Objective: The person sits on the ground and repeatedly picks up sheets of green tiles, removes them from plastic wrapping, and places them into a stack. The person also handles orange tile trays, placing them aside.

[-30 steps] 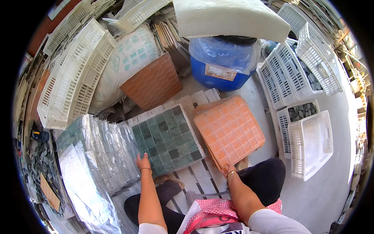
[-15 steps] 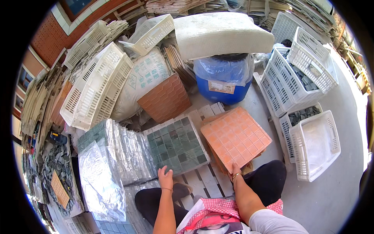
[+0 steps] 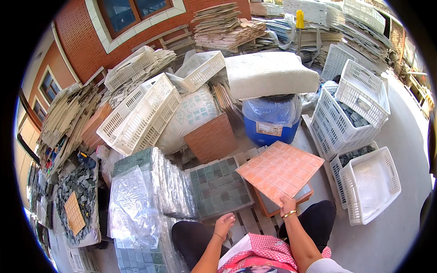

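My right hand [image 3: 287,205] grips the near corner of a square orange gridded tray [image 3: 280,172]. The tray is raised and tilted above a stack of similar orange trays [image 3: 304,194], whose top has a greyish surface. My left hand [image 3: 224,224] hovers in front of a stack of green mosaic tile sheets [image 3: 218,185], fingers loosely bent and holding nothing. Left of that stack, more green tile sheets wrapped in clear plastic [image 3: 170,186] stand in a row, with a loose plastic film [image 3: 134,204] over the near part.
A blue barrel [image 3: 273,129] bears a white foam block [image 3: 272,75]. White plastic crates [image 3: 334,123] with dark tile pieces stand at right. A brown patterned panel [image 3: 211,139] leans on a white sack [image 3: 193,113]. At left lies a heap of grey tile chips [image 3: 75,186].
My right hand has lifted the top orange tray off its stack and tilted it, uncovering the greyish surface beneath. My left hand has drawn back from the green tile sheets. The view has tipped upward.
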A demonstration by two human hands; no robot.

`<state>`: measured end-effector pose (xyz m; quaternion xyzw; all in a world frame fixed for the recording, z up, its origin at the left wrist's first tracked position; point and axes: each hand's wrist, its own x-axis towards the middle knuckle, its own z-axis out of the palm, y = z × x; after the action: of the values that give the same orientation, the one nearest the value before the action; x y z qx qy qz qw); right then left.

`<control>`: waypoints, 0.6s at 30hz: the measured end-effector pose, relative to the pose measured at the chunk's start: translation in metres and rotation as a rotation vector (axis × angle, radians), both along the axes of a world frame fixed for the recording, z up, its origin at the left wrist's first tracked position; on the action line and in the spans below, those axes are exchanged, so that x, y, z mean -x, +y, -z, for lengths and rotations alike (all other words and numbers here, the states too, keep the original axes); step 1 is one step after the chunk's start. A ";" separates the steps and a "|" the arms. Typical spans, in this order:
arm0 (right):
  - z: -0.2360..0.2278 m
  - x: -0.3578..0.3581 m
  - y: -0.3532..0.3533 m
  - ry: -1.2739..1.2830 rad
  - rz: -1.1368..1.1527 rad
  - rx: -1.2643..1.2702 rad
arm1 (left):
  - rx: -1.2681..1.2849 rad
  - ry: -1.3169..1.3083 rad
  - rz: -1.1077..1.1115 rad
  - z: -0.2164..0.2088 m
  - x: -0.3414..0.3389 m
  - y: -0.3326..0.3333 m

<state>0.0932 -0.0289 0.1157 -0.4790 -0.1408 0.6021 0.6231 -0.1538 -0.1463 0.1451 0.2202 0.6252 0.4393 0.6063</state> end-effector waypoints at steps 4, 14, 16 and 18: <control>-0.090 0.016 -0.033 0.159 -0.264 -0.224 | -0.214 -0.583 -0.147 -0.050 -0.009 -0.006; -0.168 0.062 -0.076 0.302 -0.838 -0.393 | -0.663 -0.755 -0.369 -0.147 0.000 -0.042; -0.167 0.065 -0.080 0.264 -0.912 -0.417 | -0.674 -0.737 -0.417 -0.159 0.003 -0.062; -0.174 0.069 -0.083 0.254 -0.965 -0.434 | -0.674 -0.725 -0.404 -0.155 0.008 -0.077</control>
<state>0.0243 -0.1122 0.2899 -0.1439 -0.3891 0.8301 0.3726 -0.1617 -0.2229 0.3004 0.1125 0.2298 0.7716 0.5824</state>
